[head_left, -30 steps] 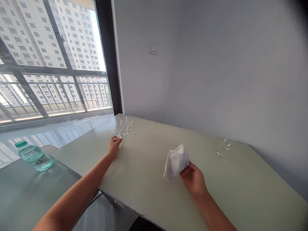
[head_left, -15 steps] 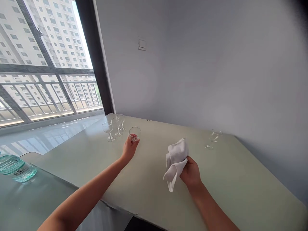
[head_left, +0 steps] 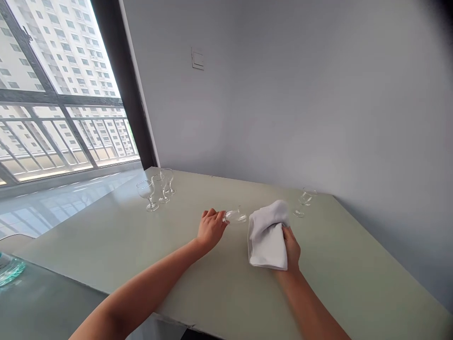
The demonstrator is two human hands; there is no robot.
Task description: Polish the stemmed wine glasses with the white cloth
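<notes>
L hand (head_left: 211, 230) is closed around a stemmed glass (head_left: 235, 216), fingers wrapped over its near end and the glass tipped almost onto its side, just beside a white cloth (head_left: 267, 236). Glass is small & clear here, so prob. the bowl is in the fist, but hard to be sure which end points at the cloth. R hand (head_left: 292, 250) grips the cloth's right edge, fingers pressed into the folds, w/ the cloth bunched up over the pale green counter (head_left: 339, 269). Three upright stemmed glasses (head_left: 160, 187) stand close together at the back L of the counter, by the window (head_left: 71, 132). One more upright stemmed glass (head_left: 305, 200) stands back R, near the cloth. Switch plate (head_left: 197, 59) sits on the grey wall (head_left: 283, 118) above.
</notes>
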